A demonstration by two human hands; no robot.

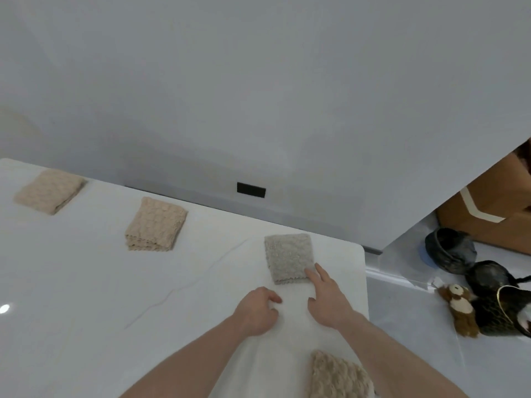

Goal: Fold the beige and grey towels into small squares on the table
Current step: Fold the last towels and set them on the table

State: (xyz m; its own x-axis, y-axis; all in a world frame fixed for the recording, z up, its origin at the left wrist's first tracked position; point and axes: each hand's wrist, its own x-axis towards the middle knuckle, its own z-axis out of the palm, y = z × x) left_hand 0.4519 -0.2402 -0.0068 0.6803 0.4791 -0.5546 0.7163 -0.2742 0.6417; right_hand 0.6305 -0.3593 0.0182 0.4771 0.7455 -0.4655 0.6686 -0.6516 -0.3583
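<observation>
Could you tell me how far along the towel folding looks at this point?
Nearly done, by the look of it. Two beige towels lie folded into small squares at the back of the table. The grey towel is also folded; the right hand touches its near corner with straight fingers, while the left hand rests loosely curled on the table. Another towel at the bottom edge is partly cut off, so I cannot tell its state.

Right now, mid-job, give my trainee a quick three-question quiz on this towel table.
1. True or false: the grey towel is folded.
2. How many folded beige towels lie far left of it? A) one B) two C) four
3. Which hand touches the grey towel?

Key: 1. True. 2. B: the far beige towel and the middle beige towel. 3. The right hand, fingertips on its near corner; the left hand rests on the table.
</observation>
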